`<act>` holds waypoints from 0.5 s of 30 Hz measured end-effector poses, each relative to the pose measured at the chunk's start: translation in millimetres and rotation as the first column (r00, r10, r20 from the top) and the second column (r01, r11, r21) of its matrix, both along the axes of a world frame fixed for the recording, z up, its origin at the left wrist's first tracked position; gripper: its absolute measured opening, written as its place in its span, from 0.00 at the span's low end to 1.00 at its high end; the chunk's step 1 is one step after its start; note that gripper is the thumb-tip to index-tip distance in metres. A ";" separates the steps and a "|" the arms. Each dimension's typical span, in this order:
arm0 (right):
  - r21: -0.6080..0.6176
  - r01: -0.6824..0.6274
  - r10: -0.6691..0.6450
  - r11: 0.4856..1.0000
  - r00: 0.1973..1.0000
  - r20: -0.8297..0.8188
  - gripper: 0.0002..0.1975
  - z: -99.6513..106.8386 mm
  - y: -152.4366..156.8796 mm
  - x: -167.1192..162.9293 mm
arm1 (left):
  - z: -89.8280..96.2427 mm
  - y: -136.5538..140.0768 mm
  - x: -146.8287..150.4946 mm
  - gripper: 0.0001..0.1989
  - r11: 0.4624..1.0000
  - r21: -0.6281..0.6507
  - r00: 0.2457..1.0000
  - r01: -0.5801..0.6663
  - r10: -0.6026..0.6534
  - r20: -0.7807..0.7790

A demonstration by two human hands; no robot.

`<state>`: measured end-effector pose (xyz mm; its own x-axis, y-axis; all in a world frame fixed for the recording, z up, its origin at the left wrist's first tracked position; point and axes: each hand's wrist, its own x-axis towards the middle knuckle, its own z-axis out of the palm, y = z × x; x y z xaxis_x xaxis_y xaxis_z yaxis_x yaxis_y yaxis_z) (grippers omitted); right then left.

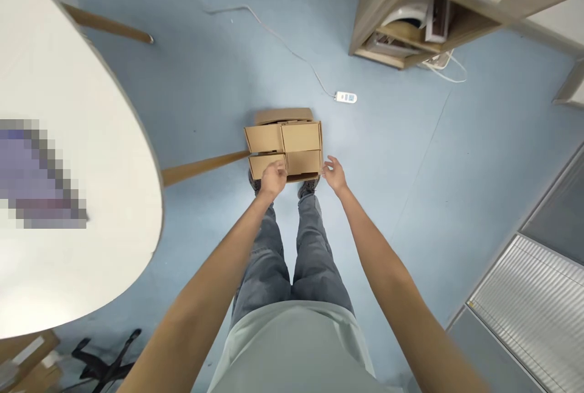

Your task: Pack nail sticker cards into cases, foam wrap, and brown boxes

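A brown cardboard box (303, 137) is on the floor just ahead of my feet, its top made up of several panels with gaps between them. Over the near left panel is my left hand (274, 179), fingers loosely bent and a little apart; whether it touches the cardboard I cannot tell. My right hand (335, 175) is beside the near right corner, fingers spread and slightly curled, its fingertips close to the box's edge. Neither hand visibly grips anything. My shoes (308, 187) are partly hidden by the near side of the box.
At left stands a white table (123, 198) with wooden legs (205, 168), one reaching close to the box. A white power strip (345, 97) and its cable (283, 43) lie on the blue floor. A wooden cabinet (378, 10) is at upper right, a black chair base (107, 368) at lower left.
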<state>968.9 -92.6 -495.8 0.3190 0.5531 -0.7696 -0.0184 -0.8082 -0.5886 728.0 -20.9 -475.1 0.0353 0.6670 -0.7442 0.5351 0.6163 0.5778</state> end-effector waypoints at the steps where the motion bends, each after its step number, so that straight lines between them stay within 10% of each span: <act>1: -0.068 0.052 -0.051 0.996 0.999 0.007 0.28 18.1 -2.8 -3.0 | 18.4 -3.1 -1.9 0.13 1.000 0.021 1.000 0.019 -0.019 0.013; 15: 0.069 0.091 -0.079 0.994 0.984 -0.158 0.15 275.5 -36.6 -0.7 | 293.7 -41.3 -12.3 0.16 0.994 0.107 0.985 -0.005 -0.013 0.171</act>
